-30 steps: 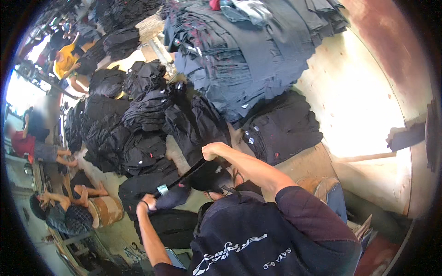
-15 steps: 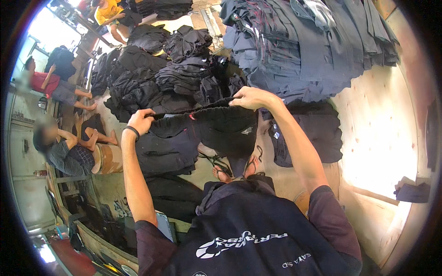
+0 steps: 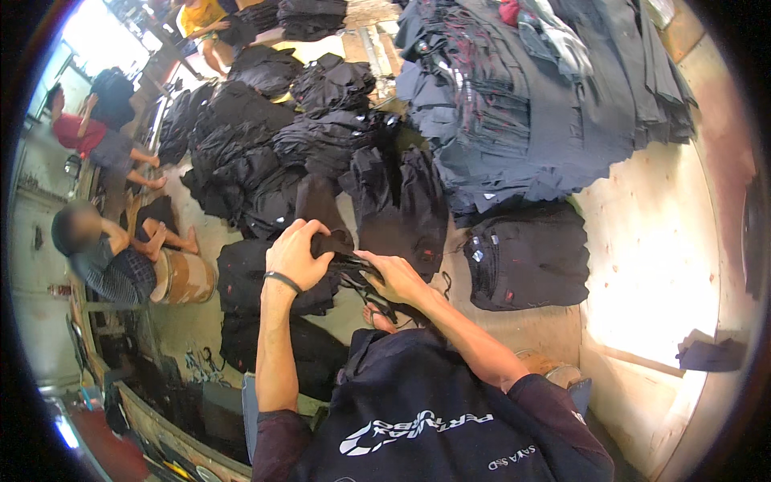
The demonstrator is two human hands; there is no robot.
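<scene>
My left hand is closed on the bunched, gathered waistband of a pair of black trousers, held in front of my body. Close beside it, my right hand grips the cloth edge, its fingers fairly straight and its thumb partly hidden. Dark cloth stretches away from my hands toward the heap, and where the held trousers end there is hard to tell. Left of my hands lies a folded black garment. A stack of folded black garments with small red tags sits to the right.
Beyond my hands is a large heap of black garments. A tall stack of dark grey garments stands at the far right, near a pale wooden panel. Several people sit at the left, one beside a brown drum.
My hands have come together and nearer my body. The waistband, stretched wide between them before, is now bunched up. The trousers' body no longer hangs in front of my feet.
</scene>
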